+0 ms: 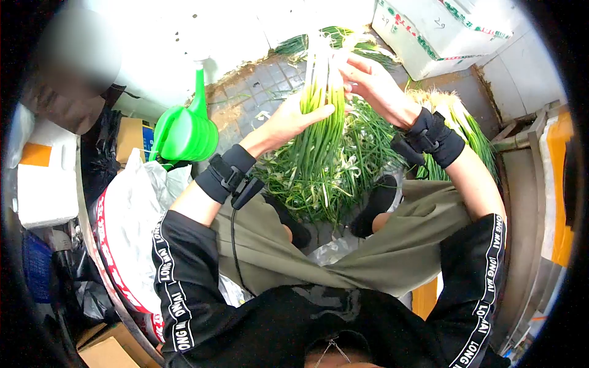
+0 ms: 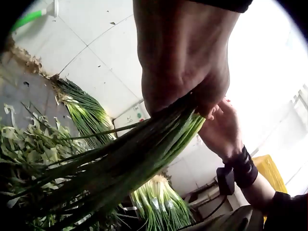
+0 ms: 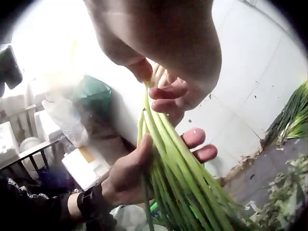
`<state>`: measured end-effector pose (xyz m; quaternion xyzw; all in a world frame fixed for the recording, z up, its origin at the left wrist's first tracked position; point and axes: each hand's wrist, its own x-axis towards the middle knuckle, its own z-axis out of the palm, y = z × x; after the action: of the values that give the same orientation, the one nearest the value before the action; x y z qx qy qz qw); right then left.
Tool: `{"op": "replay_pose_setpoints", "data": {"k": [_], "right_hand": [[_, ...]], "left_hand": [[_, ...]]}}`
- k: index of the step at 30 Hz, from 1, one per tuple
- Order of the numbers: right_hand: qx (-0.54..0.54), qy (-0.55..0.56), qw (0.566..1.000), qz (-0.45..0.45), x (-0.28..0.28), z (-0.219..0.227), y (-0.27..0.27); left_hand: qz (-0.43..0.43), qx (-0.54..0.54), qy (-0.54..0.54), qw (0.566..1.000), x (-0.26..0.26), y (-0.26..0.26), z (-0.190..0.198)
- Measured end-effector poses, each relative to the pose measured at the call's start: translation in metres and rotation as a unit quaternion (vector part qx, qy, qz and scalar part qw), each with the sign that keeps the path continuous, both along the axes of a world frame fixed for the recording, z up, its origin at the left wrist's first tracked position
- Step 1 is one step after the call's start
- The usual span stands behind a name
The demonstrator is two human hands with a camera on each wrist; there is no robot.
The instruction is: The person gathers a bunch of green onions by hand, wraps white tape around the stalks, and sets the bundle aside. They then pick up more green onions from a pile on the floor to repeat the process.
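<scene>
A bunch of scallions (image 1: 322, 132) hangs in front of me, white ends up and green leaves drooping. My left hand (image 1: 291, 119) grips it around the middle, thumb across the front; in the right wrist view the left thumb and fingertips show on either side of the stalks (image 3: 166, 144). Near the white ends is my right hand (image 1: 375, 89), and in the right wrist view its thumb and curled fingers pinch the pale stalks. Below the bunch, a heap of loose green leaves and peelings (image 1: 316, 196) covers the floor between my feet.
Tied scallions (image 1: 442, 110) stand at the right, and another bundle (image 2: 89, 113) lies by the wall. A white foam box (image 1: 423, 37) sits at the back right. To the left are a green watering can (image 1: 187, 132) and a white sack (image 1: 132, 227).
</scene>
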<state>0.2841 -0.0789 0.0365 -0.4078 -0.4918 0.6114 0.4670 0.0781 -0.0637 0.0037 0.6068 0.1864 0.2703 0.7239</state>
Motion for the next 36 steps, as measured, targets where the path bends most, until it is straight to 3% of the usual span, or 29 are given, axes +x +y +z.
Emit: {"op": "replay_pose_setpoints", "data": {"k": [2,5,6,8,9,12,14,17,18,24,26,30,32,33,36], "right_hand": [[0.010,-0.012,0.999,0.028,0.003,-0.012,0.009],[0.100,-0.151,0.979,-0.097,-0.001,-0.014,-0.004],[0.098,-0.151,0.979,-0.097,-0.002,-0.013,-0.009],[0.189,-0.283,0.935,-0.103,-0.003,-0.013,-0.017],[0.278,-0.348,0.889,-0.109,-0.004,-0.015,-0.019],[0.279,-0.365,0.880,-0.122,-0.009,-0.019,-0.020],[0.277,-0.368,0.878,-0.128,-0.011,-0.021,-0.019],[0.275,-0.371,0.876,-0.139,-0.013,-0.023,-0.016],[0.241,-0.349,0.897,-0.127,-0.013,-0.024,-0.016],[0.202,-0.265,0.938,-0.093,-0.006,-0.026,-0.011],[0.196,-0.241,0.947,-0.083,0.000,-0.028,-0.010],[0.182,-0.235,0.944,-0.141,0.021,-0.043,0.005],[0.145,-0.398,0.892,-0.159,0.036,-0.050,0.011],[0.128,-0.390,0.900,-0.145,0.045,-0.068,0.017],[-0.009,-0.431,0.902,0.031,0.059,-0.123,0.016]], "left_hand": [[-0.013,-0.040,-0.021,0.999,0.001,0.002,0.000],[0.009,-0.066,0.018,0.998,-0.001,-0.006,0.002],[0.040,-0.077,0.027,0.996,-0.002,-0.007,0.004],[0.072,-0.089,0.035,0.993,-0.003,-0.007,0.002],[0.100,-0.041,0.054,0.993,-0.002,-0.007,0.000],[0.147,0.021,0.070,0.986,0.000,-0.006,-0.009],[0.174,0.101,0.090,0.975,0.002,-0.007,-0.012],[0.183,0.094,0.074,0.976,0.003,-0.009,-0.008],[0.183,0.093,0.074,0.976,0.002,-0.009,-0.008],[0.149,0.067,0.103,0.981,-0.005,-0.006,-0.007],[0.110,-0.024,0.048,0.993,-0.005,-0.008,-0.002],[0.076,-0.043,0.035,0.996,-0.009,0.002,-0.010],[0.061,-0.083,0.015,0.995,-0.011,0.003,-0.010],[0.061,-0.083,0.016,0.995,-0.011,0.004,-0.010],[0.048,-0.086,0.021,0.995,-0.015,0.006,-0.007]]}}
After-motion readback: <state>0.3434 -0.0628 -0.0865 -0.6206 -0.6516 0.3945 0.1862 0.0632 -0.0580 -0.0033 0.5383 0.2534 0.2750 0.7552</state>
